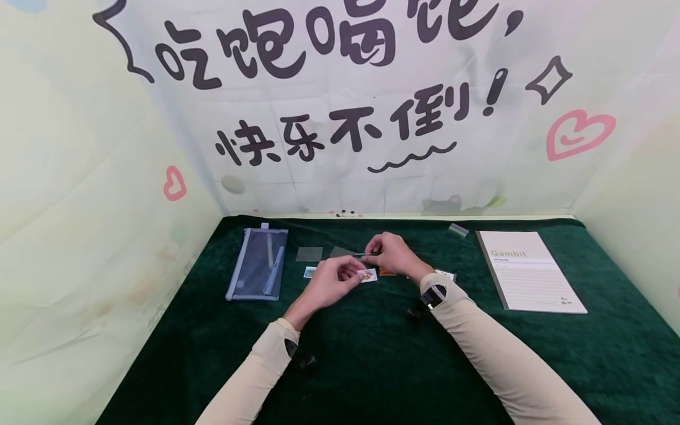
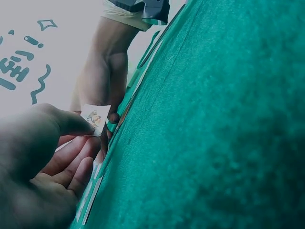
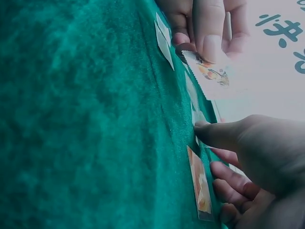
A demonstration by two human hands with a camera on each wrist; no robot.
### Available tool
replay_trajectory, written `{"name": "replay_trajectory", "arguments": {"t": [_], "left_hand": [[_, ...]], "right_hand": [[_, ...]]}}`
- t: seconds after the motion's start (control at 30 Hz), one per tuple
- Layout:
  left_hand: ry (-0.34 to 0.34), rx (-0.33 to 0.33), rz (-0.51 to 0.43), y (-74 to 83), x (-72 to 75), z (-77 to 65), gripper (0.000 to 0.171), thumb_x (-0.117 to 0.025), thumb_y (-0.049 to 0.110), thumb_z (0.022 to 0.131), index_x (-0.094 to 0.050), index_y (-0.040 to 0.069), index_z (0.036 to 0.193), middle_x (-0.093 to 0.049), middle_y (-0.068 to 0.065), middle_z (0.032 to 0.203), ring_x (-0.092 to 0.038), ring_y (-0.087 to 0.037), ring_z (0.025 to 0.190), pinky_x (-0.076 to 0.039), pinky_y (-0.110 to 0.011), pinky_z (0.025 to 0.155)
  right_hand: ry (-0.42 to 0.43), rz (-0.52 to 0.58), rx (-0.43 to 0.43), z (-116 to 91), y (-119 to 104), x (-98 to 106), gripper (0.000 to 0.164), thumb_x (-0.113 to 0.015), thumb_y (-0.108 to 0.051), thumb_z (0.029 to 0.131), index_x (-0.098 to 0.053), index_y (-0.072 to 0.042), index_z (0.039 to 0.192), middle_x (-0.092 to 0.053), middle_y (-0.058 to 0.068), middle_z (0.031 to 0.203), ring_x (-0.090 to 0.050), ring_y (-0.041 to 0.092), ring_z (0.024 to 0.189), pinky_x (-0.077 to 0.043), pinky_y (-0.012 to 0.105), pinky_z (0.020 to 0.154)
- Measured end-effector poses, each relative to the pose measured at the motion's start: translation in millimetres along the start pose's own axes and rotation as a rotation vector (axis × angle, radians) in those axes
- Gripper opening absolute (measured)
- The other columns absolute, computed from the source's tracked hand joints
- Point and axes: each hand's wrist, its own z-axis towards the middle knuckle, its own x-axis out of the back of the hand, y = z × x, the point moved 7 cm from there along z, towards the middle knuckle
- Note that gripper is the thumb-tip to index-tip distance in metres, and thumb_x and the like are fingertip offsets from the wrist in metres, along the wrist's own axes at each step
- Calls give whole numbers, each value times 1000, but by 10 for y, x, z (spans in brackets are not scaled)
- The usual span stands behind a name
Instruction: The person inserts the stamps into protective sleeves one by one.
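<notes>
Firstly, at the far left of the dark green velvet cloth lies a flat, translucent blue-grey zip pouch with a slim pen-like item visible in it. To its right, a clear rectangular film sleeve lies flat, and just nearer the person is a small blue-and-white stamp-like slip, partly covered by the left hand. That hand is clamped, thumb against fingers, on a small white stamp with a perforated edge and an orange-brown picture; the stamp is raised off the cloth, picture side in view, near the middle of the work area. Behind it lies a second clear film sleeve. Next, the right hand has thumb and fingertips together on a thin translucent piece; its exact kind cannot be told. Just beside this hand's curled fingers, an orange-brown picture stamp lies on the cloth. Further right, a small pale slip is partly hidden by the right forearm. Beyond it, towards the back edge, lies a small grey block. Rightmost is a white-covered notebook marked "Gambit", lying closed.
</notes>
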Motion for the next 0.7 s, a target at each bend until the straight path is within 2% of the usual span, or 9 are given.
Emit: {"name": "replay_trajectory", "arguments": {"t": [0.17,0.37,0.6,0.7], "left_hand": [[10,1,-8,1,-1,-4,15,-72,25,106,-77,19,119,-78,2,110,-71,-10,93,-59,-29,87],[23,1,-7,-8,-7,2,14,-72,25,106,-77,21,118,-77,4,109,-70,-10,92,-59,-31,87],[19,-4,-28,-7,-28,-2,13,-73,25,105,-77,22,117,-77,4,107,-70,-11,92,-59,-31,86],[13,2,-42,-3,-39,-12,13,-73,26,105,-77,22,117,-76,4,108,-70,-11,92,-58,-30,86]], "right_hand": [[-14,66,12,-51,6,25,11,-81,-25,100,-76,-16,104,-74,5,105,-65,22,93,-53,38,86],[-15,194,43,-221,17,152,11,-76,-27,103,-75,-18,109,-76,6,107,-69,23,98,-55,40,88],[48,236,90,-530,72,322,28,-70,-34,107,-76,-14,124,-76,6,111,-66,24,102,-55,40,88],[61,258,101,-688,120,345,31,-69,-39,107,-75,-13,125,-76,6,112,-67,24,101,-55,38,86]]}}
